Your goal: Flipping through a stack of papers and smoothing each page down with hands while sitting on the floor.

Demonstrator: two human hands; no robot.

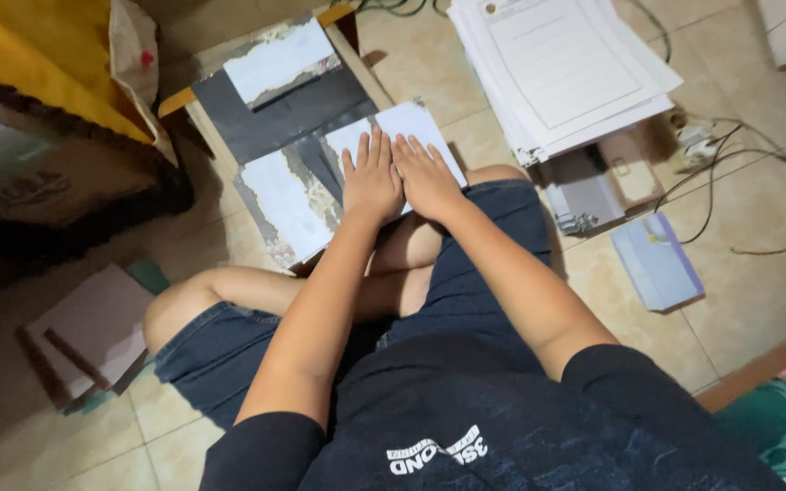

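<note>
Your dark shirt (pixel 502 418) and crossed legs fill the near view. Beyond them, your left hand (pixel 371 182) and right hand (pixel 426 175) lie open and flat, side by side, pressing a white sheet (pixel 407 123) onto the grey board (pixel 297 114), which probably carries glue. Keep both palms spread and press evenly outward toward the sheet's edges.

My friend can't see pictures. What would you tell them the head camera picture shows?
A person sitting cross-legged on a tiled floor presses the left hand and right hand flat, side by side, on a white sheet lying on a dark board. A stack of white papers lies nearby.
</note>
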